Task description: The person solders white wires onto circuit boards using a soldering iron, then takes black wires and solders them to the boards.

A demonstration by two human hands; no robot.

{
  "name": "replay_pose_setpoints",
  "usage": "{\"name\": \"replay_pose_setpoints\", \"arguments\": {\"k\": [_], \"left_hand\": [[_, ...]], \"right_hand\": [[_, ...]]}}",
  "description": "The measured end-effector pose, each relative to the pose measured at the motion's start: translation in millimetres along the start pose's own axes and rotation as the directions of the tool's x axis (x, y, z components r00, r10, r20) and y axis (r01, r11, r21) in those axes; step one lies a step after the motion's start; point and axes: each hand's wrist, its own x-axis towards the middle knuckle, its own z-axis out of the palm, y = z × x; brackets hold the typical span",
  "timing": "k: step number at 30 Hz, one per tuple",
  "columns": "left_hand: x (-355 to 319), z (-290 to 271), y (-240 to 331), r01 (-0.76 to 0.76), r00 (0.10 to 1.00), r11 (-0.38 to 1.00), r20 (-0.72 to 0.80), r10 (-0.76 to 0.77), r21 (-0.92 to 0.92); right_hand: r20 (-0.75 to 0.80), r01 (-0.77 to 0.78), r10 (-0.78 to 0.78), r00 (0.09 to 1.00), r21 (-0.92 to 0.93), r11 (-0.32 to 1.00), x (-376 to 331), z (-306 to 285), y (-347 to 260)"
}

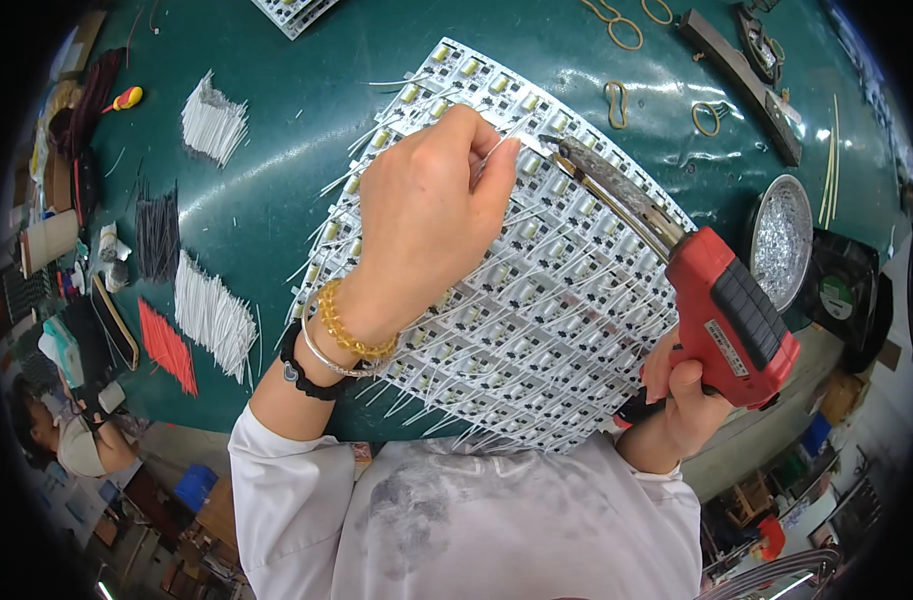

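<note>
A large panel of small white circuit boards (567,260) lies in front of me, with rows of thin white wires sticking out from it. Over its upper part is my left hand (427,190), thumb and forefinger pinched on a thin white wire (497,146). My right hand (689,405) grips a red soldering gun (722,315) with a black ribbed panel on its body. The gun's dark tip points up and left, close to my left fingertips. Whether it touches the board there I cannot tell. My left hand and wrist hide part of the panel.
Bundles of white wires (215,315), black wires (158,235) and red wires (167,345) lie on the green table (297,110) at left. On the right are a metal bowl (783,240), a black fan (845,295), a long dark bar (742,85) and rubber bands (617,104).
</note>
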Motion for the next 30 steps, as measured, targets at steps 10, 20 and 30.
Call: {"name": "replay_pose_setpoints", "arguments": {"k": [10,20,30], "left_hand": [[0,-2,0,-0.008,1.0,1.0,0.001,0.008,0.018],[-1,1,3,-0.15,0.956,0.989,-0.256,0.14,-0.017],[-1,2,5,-0.035,0.999,0.998,-0.026,0.034,-0.05]], "right_hand": [[-0.049,0.074,-0.071,0.996,0.064,0.995,-4,1,-2],[-0.092,0.002,0.009,0.996,0.12,0.993,-11,0,-8],[-0.085,-0.09,0.124,0.989,0.328,0.94,-17,-9,-6]]}}
